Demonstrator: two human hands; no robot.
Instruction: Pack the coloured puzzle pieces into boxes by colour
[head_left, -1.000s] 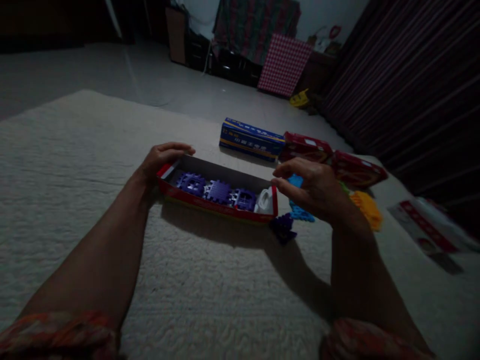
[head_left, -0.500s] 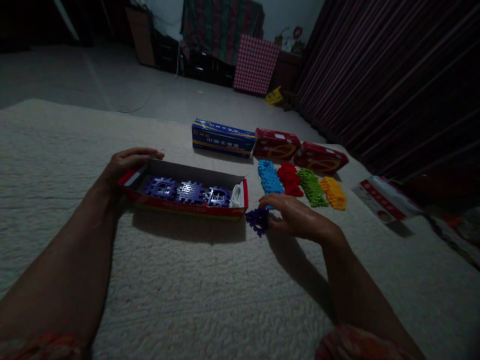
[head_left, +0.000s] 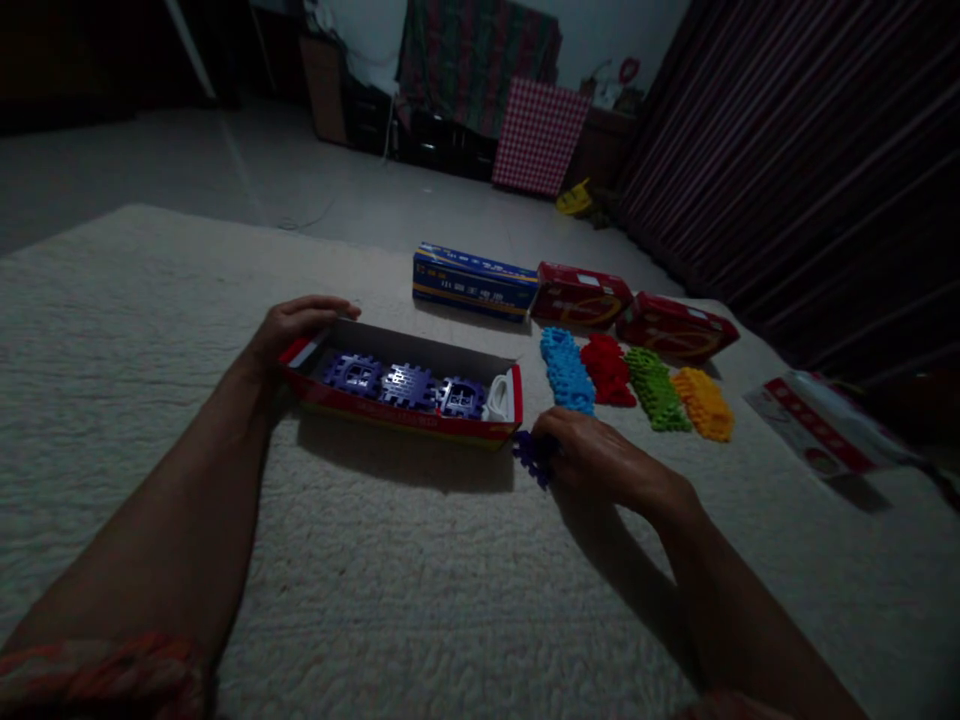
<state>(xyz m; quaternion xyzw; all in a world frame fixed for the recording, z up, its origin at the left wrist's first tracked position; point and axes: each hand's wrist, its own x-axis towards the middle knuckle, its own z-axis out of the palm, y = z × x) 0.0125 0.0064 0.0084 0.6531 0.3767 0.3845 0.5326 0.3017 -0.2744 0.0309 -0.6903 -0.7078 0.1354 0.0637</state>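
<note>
"小霸王电池" on blue box [head_left: 474, 290]

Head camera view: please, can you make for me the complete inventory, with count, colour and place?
Open cardboard box: one, red outside, on mat
Toothed plastic pieces: at least three, purple, inside it
Looped item: one, white, its right end
Loose toothed piece: at least one, purple, under right fingers
Interlocking-piece groups: four, blue, red, green, yellow-orange, right
Long carton: one, blue, behind box
Cartons: two, red, beside it
Package: one, white-red, far right
Quilted mat: one, cream, underneath
Cloths: two, checked red-white, striped green-red, background
Small object: one, yellow, floor
Curtain: dark purple, right
Dark furniture: count unclear, background
Hands: left at box's left end; right on loose piece
</note>
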